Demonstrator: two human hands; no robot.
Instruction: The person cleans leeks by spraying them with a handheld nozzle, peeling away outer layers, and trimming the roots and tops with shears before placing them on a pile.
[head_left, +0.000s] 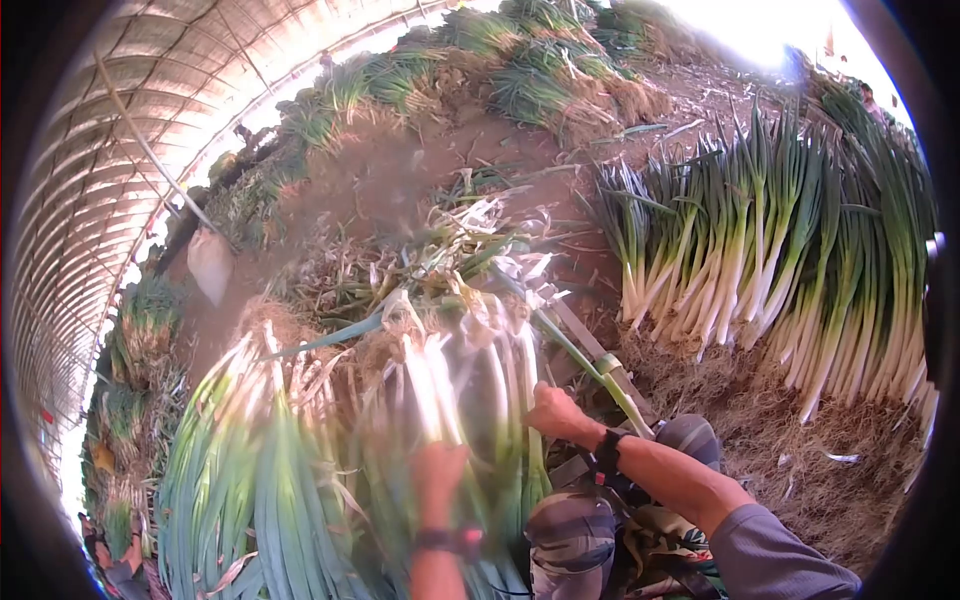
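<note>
My left hand (438, 475) lies over a row of long green onions (270, 480). It is blurred, and its fingers cannot be made out. White stalks (432, 385) rise just beyond it, with roots at their far ends. My right hand (560, 412) is closed, with its fingers curled at a white and green onion stalk (528, 360) at the right end of the row. Another single green onion (605, 380) slants past my right wrist, beside a narrow strip of wood or metal (580, 330).
Trimmed onions (740, 230) stand in a dense bank at right, above matted roots (760, 430). Dry peelings (480, 220) are heaped ahead. Bundled onions (530, 90) line the back. A white bag-like thing (209, 265) is at left, under an arched frame roof (150, 110). My knees (570, 540) are below.
</note>
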